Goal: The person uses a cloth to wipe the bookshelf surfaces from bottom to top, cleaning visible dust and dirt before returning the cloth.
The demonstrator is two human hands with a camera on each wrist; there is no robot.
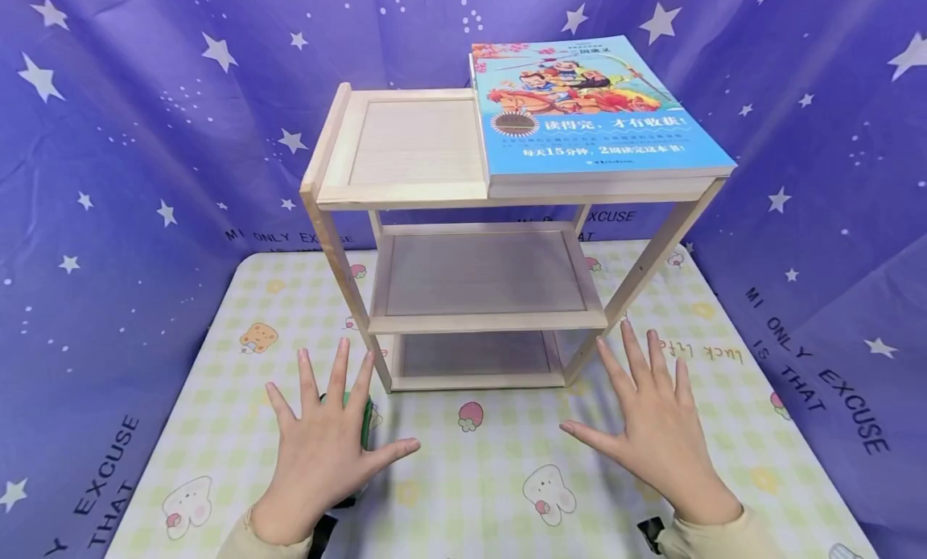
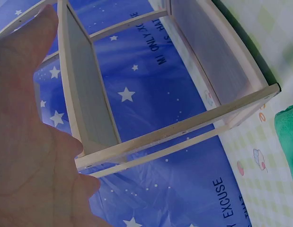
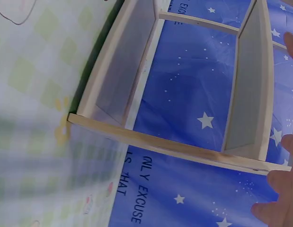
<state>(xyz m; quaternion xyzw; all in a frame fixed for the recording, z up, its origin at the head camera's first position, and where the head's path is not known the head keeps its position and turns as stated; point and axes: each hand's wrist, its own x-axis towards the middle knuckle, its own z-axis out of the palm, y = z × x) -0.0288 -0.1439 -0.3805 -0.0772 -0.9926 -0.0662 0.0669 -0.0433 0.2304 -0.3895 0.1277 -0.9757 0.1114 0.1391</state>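
Observation:
My left hand (image 1: pixel 319 446) is held over the table in front of the shelf's left side, fingers spread wide and straight, holding nothing. On the other side, my right hand (image 1: pixel 659 434) is spread the same way near the shelf's right front leg. Between and beyond the hands stands a light wooden shelf (image 1: pixel 416 141) with three tiers. A thick blue book (image 1: pixel 601 153) with a cartoon cover lies flat on the right part of its top board. Partly hidden beneath my left hand is a green item (image 1: pixel 367 422), soft and cloth-like in the left wrist view.
A checked cloth (image 1: pixel 434 478) with cartoon prints covers the table. Purple curtains (image 1: pixel 145 141) with white stars hang behind and along both sides. The shelf's middle board (image 1: pixel 485 273) and bottom board (image 1: pixel 474 354) lie under the top.

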